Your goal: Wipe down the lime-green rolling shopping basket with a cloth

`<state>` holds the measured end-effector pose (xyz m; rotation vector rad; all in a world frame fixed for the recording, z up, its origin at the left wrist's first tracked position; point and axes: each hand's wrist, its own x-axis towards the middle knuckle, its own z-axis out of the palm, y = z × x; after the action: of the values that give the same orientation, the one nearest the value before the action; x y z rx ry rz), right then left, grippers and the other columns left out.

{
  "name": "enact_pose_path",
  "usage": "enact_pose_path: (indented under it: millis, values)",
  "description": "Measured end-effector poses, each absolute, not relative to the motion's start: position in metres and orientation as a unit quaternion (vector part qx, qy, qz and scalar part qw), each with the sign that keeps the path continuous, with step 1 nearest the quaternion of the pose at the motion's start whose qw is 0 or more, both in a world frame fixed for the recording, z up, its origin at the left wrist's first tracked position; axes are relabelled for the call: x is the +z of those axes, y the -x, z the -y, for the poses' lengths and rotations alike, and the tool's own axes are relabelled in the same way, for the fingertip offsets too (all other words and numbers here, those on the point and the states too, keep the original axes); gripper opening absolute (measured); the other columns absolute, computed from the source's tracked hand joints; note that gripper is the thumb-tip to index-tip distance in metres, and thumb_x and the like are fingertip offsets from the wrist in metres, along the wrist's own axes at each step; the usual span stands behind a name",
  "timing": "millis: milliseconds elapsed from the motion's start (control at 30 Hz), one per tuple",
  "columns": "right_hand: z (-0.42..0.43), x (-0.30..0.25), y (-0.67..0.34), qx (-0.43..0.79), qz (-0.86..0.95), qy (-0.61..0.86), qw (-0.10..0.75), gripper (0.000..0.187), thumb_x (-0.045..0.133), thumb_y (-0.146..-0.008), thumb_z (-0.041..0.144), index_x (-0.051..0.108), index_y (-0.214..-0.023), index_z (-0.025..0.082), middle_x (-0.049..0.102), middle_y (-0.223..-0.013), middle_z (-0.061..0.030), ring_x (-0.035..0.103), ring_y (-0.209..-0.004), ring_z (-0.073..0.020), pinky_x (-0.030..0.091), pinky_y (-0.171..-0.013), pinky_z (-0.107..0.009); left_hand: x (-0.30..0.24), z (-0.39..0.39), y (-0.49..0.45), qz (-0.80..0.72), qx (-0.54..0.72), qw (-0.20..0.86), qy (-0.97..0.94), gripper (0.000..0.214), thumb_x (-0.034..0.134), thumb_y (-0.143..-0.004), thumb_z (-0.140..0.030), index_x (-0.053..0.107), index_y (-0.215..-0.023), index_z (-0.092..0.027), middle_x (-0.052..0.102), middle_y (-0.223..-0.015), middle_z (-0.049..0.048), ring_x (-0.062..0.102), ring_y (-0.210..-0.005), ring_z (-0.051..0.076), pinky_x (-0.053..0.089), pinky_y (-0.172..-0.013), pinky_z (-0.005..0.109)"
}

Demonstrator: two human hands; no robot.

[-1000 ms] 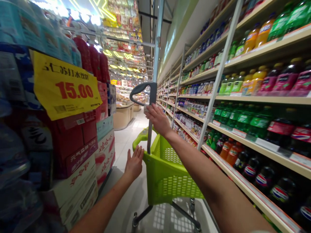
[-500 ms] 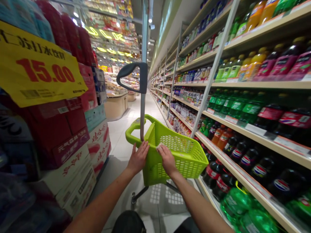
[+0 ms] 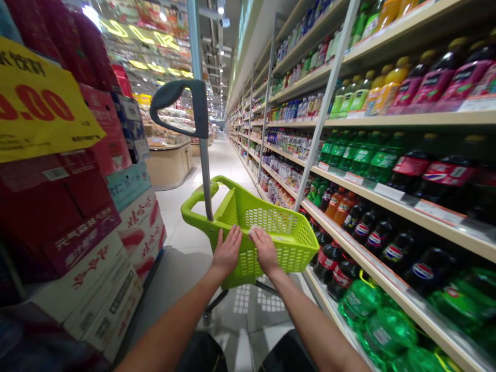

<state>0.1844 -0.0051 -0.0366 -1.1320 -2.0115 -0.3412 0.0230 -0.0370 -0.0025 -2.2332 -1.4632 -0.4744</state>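
Observation:
A lime-green basket cart (image 3: 289,245) stands in the aisle in front of me, with a metal pole (image 3: 205,178) rising to a grey loop handle (image 3: 176,98). My left hand (image 3: 228,251) lies flat against the basket's near wall, fingers stretched out. My right hand (image 3: 265,249) rests on the near rim, fingers together, pressing a small white cloth (image 3: 253,230) under its fingertips. Nothing shows inside the basket.
Long shelves of soft-drink bottles (image 3: 387,155) run down the right side, with green bottles low near my right arm. Stacked red and white cartons (image 3: 96,248) with a yellow price sign (image 3: 39,113) crowd the left. The tiled aisle floor (image 3: 182,232) leads ahead past a display counter (image 3: 168,163).
My right hand came down from the grey handle to the basket's near rim. My left hand moved up onto the basket wall. The cart now sits further left in view.

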Motion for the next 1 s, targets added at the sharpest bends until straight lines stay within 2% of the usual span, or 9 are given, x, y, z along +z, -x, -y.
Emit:
enact_pose_path:
  millis: [200,367,467,600,800,900,1000]
  values:
    - [0.002,-0.055,-0.275,-0.17,0.727,0.536,0.395,0.037,0.032,-0.083,0.009,0.059,-0.107,0.016,0.057,-0.115,-0.0125,0.044,-0.115,-0.0231,0.035,-0.093,-0.044,0.003,0.035,-0.033,0.53,-0.156,0.193,0.811,0.055,0.033,-0.073,-0.01,0.04,-0.127,-0.012,0.035,-0.137,0.0103,0.025,-0.129,0.022,0.009,-0.106,0.051]
    - [0.005,-0.054,-0.253,-0.173,0.772,0.46,0.403,0.041,0.032,-0.081,0.007,0.054,-0.115,0.017,0.054,-0.12,-0.0104,0.041,-0.118,-0.0187,0.033,-0.098,-0.04,-0.003,0.029,-0.059,0.525,-0.144,0.17,0.821,0.057,0.033,-0.072,-0.011,0.038,-0.128,-0.01,0.036,-0.136,0.0125,0.026,-0.129,0.023,0.011,-0.104,0.052]
    - [0.007,-0.053,-0.239,-0.178,0.767,0.473,0.395,0.042,0.035,-0.08,0.008,0.052,-0.118,0.018,0.051,-0.124,-0.009,0.037,-0.121,-0.0201,0.031,-0.098,-0.042,-0.006,0.03,-0.064,0.536,-0.143,0.163,0.816,0.058,0.033,-0.071,-0.012,0.036,-0.129,-0.009,0.033,-0.137,0.0128,0.023,-0.13,0.023,0.01,-0.104,0.053]
    - [0.007,-0.062,-0.271,-0.186,0.753,0.507,0.376,0.038,0.037,-0.082,0.009,0.056,-0.112,0.023,0.054,-0.122,-0.0049,0.039,-0.12,-0.0206,0.032,-0.096,-0.041,-0.004,0.033,-0.061,0.538,-0.126,0.145,0.821,0.059,0.031,-0.071,-0.011,0.034,-0.131,-0.009,0.028,-0.14,0.0106,0.019,-0.131,0.022,0.008,-0.105,0.053]
    - [0.013,-0.08,-0.365,-0.196,0.658,0.623,0.375,0.038,0.034,-0.08,0.007,0.06,-0.105,0.016,0.057,-0.117,-0.0102,0.045,-0.114,-0.0217,0.036,-0.095,-0.041,-0.004,0.035,-0.067,0.55,-0.138,0.132,0.813,0.064,0.034,-0.068,-0.012,0.031,-0.131,-0.006,0.026,-0.141,0.0116,0.018,-0.132,0.023,0.009,-0.105,0.054]
    - [0.014,-0.079,-0.358,-0.181,0.657,0.616,0.395,0.04,0.031,-0.078,0.006,0.061,-0.103,0.015,0.057,-0.116,-0.0111,0.047,-0.112,-0.0198,0.037,-0.095,-0.04,-0.007,0.035,-0.073,0.562,-0.152,0.135,0.802,0.065,0.036,-0.067,-0.014,0.032,-0.131,-0.006,0.025,-0.141,0.0123,0.017,-0.132,0.025,0.009,-0.105,0.053]
    - [0.013,-0.078,-0.323,-0.166,0.716,0.55,0.397,0.044,0.032,-0.076,0.003,0.058,-0.109,0.015,0.054,-0.12,-0.0093,0.043,-0.117,-0.0172,0.037,-0.097,-0.037,-0.008,0.035,-0.075,0.568,-0.149,0.136,0.798,0.066,0.037,-0.066,-0.015,0.031,-0.132,-0.006,0.025,-0.141,0.0123,0.016,-0.132,0.025,0.007,-0.105,0.052]
